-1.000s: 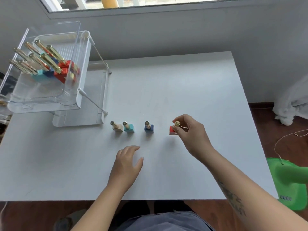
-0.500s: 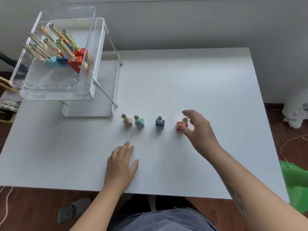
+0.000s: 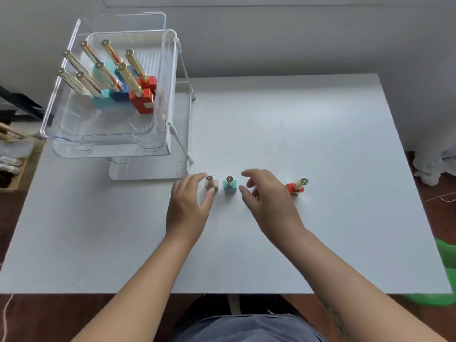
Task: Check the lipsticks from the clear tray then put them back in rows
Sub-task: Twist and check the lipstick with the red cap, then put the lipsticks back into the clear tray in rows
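Lipsticks with gold caps and coloured square bases stand in a row on the white table (image 3: 320, 144). My left hand (image 3: 190, 203) curls around the beige lipstick (image 3: 211, 184), index finger to its left and thumb tip at its base. The teal lipstick (image 3: 230, 185) stands free between my hands. My right hand (image 3: 266, 196) hovers with fingers spread just right of it and covers the blue lipstick. The red lipstick (image 3: 297, 186) stands apart further right. Several more lipsticks (image 3: 123, 87) stand in rows in the clear tray (image 3: 108, 141) at the back left.
The clear tray sits raised on a white rack (image 3: 182, 134) with a second clear tray (image 3: 148, 171) beneath it. A green object (image 3: 441, 267) lies off the table's right edge. A wall runs behind the table.
My right hand let go of the red lipstick and moved left over the blue one. My left hand lifted off the table and reached up to the beige lipstick.
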Motion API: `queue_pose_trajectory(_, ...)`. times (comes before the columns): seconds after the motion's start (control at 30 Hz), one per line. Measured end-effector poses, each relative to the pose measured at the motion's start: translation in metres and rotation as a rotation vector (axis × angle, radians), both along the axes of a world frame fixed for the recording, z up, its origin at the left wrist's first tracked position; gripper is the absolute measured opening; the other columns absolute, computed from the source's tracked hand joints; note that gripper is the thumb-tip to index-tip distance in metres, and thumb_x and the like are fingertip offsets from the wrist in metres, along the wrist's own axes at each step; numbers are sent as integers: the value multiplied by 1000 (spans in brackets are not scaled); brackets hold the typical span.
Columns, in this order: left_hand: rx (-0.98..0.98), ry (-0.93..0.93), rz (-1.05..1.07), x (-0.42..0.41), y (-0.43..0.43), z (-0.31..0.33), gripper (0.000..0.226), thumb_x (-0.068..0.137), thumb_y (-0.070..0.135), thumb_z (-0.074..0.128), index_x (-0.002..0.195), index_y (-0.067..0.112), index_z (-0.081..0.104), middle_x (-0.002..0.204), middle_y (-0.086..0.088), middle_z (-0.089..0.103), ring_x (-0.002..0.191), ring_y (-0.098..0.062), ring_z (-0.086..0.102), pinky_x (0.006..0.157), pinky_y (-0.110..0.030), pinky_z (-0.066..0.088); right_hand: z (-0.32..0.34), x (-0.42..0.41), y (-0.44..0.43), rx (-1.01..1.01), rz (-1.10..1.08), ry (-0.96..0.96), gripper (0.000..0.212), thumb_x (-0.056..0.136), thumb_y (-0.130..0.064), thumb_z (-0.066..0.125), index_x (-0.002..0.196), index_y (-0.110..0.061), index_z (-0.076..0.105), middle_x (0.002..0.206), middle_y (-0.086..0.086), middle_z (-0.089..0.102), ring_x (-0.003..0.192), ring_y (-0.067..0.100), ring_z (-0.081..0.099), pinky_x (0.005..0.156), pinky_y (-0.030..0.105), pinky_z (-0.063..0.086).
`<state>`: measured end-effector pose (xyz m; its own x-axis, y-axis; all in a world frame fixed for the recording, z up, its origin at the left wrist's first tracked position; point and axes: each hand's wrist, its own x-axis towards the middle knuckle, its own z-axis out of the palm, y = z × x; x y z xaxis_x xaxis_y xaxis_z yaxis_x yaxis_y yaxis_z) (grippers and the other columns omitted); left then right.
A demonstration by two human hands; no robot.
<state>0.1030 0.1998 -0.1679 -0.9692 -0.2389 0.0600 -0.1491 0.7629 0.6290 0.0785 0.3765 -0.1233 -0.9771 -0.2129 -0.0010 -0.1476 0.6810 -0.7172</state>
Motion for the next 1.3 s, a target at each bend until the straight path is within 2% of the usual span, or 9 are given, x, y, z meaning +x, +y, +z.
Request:
queue_pose_trajectory(0.17,29,-6,-55,-19,-8,-4,33,91,27,65,121,16,61,120,4,64,113,-19,51,88,-18,35,-15,-9,-26,71,-74,-97,28,95,-27,55,122,-21,57,96,-8,55,74,6,49,67,22,35)
queue_pose_trajectory(0.3,77,-27,-96,-24,-12,-10,28,91,24,66,117,14,63,108,2,67,106,-20,53,84,-17,35,-26,-13,-42,65,-129,-154,23,94,-23,57,116,-16,59,93,-4,58,76,11,54,67,26,42)
queue_pose_trajectory(0.43,109,-40,-136,-27,-17,-14,13,92,19,64,103,13,65,102,0,67,101,-22,55,79,-20,38,-30,-19,-52,81,-175,-179,21,94,-20,56,113,-11,60,98,3,63,85,21,60,76,33,48)
queue_pose_trajectory(0.6,116,-36,-178,-31,-21,-5,9,91,15,65,100,11,65,100,0,68,98,-21,57,78,-18,37,-23,-21,-54,120,-172,-177,19,95,-18,55,110,-8,60,101,7,64,90,22,58,80,35,47)
queue_pose_trajectory(0.83,103,68,-170,-45,-10,45,10,90,14,66,100,12,66,97,0,67,84,-14,51,71,-16,34,38,-41,-38,89,-150,-23,15,93,-19,58,103,-10,62,90,2,64,82,21,59,75,34,50)
queue_pose_trajectory(0.97,74,172,-177,-61,2,94,13,90,18,68,102,13,67,97,1,67,78,-10,53,65,-10,40,89,-63,-25,65,-101,87,12,90,-19,61,99,-11,64,82,-1,63,76,18,58,68,29,47)
queue_pose_trajectory(1.07,69,235,-188,-71,5,131,15,89,20,69,103,13,67,96,2,67,78,-14,60,68,-24,52,126,-76,-17,40,-72,149,11,88,-20,62,95,-12,65,79,-1,65,72,18,59,63,27,44)
queue_pose_trajectory(1.13,77,264,-173,-76,5,152,16,88,21,69,102,13,68,94,4,66,79,-16,62,71,-28,53,145,-81,-13,36,-45,185,12,88,-22,62,93,-11,64,77,-1,65,72,19,60,61,29,46)
queue_pose_trajectory(1.3,40,291,-100,-76,-9,187,15,89,21,69,101,13,69,90,6,65,79,-15,62,69,-20,48,174,-89,-18,-1,40,234,11,87,-20,65,89,-10,65,75,2,66,70,22,62,64,38,54)
